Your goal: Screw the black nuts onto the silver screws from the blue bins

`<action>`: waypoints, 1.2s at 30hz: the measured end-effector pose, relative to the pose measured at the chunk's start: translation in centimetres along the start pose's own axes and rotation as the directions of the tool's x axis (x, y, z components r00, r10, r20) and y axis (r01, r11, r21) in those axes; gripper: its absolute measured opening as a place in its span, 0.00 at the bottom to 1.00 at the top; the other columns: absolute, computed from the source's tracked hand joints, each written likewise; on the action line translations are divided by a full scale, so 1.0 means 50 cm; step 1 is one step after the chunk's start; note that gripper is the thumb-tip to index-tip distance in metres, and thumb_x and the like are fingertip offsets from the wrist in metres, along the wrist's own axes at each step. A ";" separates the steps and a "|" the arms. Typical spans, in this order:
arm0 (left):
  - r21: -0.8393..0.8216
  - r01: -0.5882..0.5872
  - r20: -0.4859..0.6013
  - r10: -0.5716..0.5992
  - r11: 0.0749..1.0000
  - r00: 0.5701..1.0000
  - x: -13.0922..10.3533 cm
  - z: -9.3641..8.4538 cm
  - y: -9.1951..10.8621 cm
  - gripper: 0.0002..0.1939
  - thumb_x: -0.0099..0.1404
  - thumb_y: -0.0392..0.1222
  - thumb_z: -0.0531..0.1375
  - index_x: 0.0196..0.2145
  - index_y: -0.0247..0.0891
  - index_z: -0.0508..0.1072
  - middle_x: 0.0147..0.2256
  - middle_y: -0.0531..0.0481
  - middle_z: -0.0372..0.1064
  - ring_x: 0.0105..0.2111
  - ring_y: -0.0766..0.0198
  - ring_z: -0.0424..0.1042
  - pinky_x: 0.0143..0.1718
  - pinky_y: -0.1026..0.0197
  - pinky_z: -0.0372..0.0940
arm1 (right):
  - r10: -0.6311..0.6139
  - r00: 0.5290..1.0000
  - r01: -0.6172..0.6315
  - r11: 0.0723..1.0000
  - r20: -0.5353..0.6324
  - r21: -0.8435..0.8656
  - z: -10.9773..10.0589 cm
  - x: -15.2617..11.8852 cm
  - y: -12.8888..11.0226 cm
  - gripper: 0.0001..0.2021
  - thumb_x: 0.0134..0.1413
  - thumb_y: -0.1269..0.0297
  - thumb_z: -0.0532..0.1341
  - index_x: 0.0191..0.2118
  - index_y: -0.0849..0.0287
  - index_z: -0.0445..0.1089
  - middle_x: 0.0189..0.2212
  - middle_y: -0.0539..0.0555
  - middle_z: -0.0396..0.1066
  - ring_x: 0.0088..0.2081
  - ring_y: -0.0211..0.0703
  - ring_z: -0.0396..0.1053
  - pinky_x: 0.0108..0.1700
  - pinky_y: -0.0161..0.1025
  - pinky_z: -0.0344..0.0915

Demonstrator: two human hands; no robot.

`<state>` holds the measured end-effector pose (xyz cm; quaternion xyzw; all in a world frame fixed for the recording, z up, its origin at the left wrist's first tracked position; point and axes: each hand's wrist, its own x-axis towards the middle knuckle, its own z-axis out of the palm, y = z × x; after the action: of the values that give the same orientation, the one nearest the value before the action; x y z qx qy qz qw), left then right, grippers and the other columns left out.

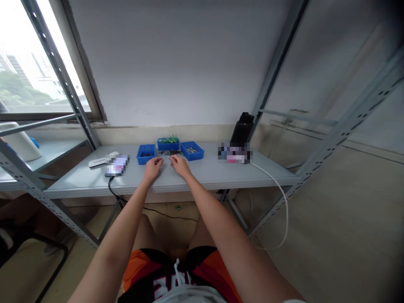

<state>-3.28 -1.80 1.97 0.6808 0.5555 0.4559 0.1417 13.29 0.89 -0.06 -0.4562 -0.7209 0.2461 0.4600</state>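
Observation:
My left hand (153,168) is over the front of the grey shelf board, its thumb and fingertips pinched together; whatever they hold is too small to name. Close by on the right, my right hand (181,165) also pinches something tiny that I cannot make out. A gap separates the two hands. Just beyond them lies a loose pile of small dark and silvery pieces (171,152). Around it stand a blue tray (146,161) with dark bits, a blue tray (168,147) with green strips, and a blue tray (195,156) with small shiny pieces.
A phone (117,165) with a black cable and a white elongated object (98,162) lie left on the board (208,176). To the right are a black bottle (242,129) and a blurred device (234,153) with a white cable (277,185). Metal uprights flank both sides.

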 end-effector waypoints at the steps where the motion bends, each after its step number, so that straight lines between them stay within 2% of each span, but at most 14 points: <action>1: 0.000 -0.016 0.017 0.016 1.000 1.000 0.000 0.000 0.000 0.14 0.63 0.45 0.58 0.39 0.34 0.79 0.41 0.41 0.78 0.39 0.55 0.74 0.46 0.57 0.65 | -0.012 1.000 0.012 1.000 0.010 -0.004 -0.001 -0.001 -0.003 0.10 0.62 0.61 0.54 0.39 0.57 0.72 0.27 0.49 0.73 0.30 0.39 0.68 0.38 0.34 0.62; 6: -0.054 -0.053 0.040 0.055 0.997 0.998 0.000 0.001 -0.002 0.15 0.63 0.46 0.58 0.38 0.33 0.80 0.40 0.41 0.78 0.39 0.55 0.74 0.45 0.57 0.66 | -0.121 0.984 0.131 0.989 0.134 -0.071 -0.002 -0.010 -0.015 0.10 0.61 0.63 0.56 0.34 0.57 0.73 0.26 0.50 0.72 0.31 0.39 0.67 0.38 0.34 0.61; 9: -0.079 -0.059 0.070 0.065 0.995 0.995 0.001 0.001 -0.003 0.15 0.61 0.46 0.59 0.38 0.34 0.80 0.39 0.42 0.79 0.39 0.55 0.75 0.45 0.56 0.67 | -0.138 0.976 0.157 0.982 0.168 -0.103 -0.001 -0.012 -0.016 0.10 0.61 0.65 0.57 0.32 0.58 0.74 0.26 0.50 0.72 0.30 0.39 0.66 0.38 0.35 0.61; 13: -0.074 -0.060 0.108 0.068 0.995 0.992 0.001 0.001 -0.003 0.13 0.59 0.45 0.60 0.37 0.35 0.79 0.38 0.43 0.78 0.38 0.54 0.74 0.44 0.56 0.67 | -0.127 0.977 0.150 0.980 0.170 -0.129 0.001 -0.010 -0.012 0.10 0.61 0.66 0.57 0.33 0.57 0.75 0.26 0.51 0.73 0.30 0.40 0.66 0.39 0.35 0.62; 20: -0.067 -0.076 0.028 0.078 0.995 0.997 0.002 0.008 -0.013 0.10 0.59 0.43 0.58 0.34 0.35 0.74 0.36 0.42 0.76 0.39 0.56 0.74 0.46 0.55 0.66 | -0.039 0.997 0.046 0.993 0.069 -0.109 0.000 -0.010 -0.017 0.09 0.60 0.62 0.59 0.41 0.58 0.75 0.34 0.56 0.76 0.37 0.43 0.71 0.42 0.37 0.64; 27: -0.059 -0.062 0.045 0.065 0.996 0.997 0.005 0.015 -0.027 0.07 0.57 0.41 0.58 0.32 0.36 0.73 0.35 0.43 0.75 0.39 0.56 0.74 0.45 0.56 0.65 | -0.043 0.997 0.046 0.998 0.056 -0.053 0.000 -0.012 -0.017 0.11 0.60 0.58 0.60 0.43 0.57 0.74 0.33 0.54 0.76 0.36 0.42 0.72 0.41 0.36 0.64; 36: 0.004 -0.035 0.100 0.035 0.999 0.994 0.001 0.006 -0.010 0.10 0.58 0.43 0.59 0.32 0.35 0.75 0.31 0.44 0.76 0.33 0.58 0.72 0.38 0.59 0.65 | -0.055 0.996 0.060 0.996 0.063 -0.071 -0.001 -0.011 -0.017 0.11 0.60 0.57 0.60 0.42 0.57 0.74 0.34 0.55 0.76 0.38 0.43 0.73 0.43 0.38 0.65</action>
<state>-3.38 -1.50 1.46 0.7127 0.5370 0.4222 0.1593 13.04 0.01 0.37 -0.4440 -0.7560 0.2199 0.4277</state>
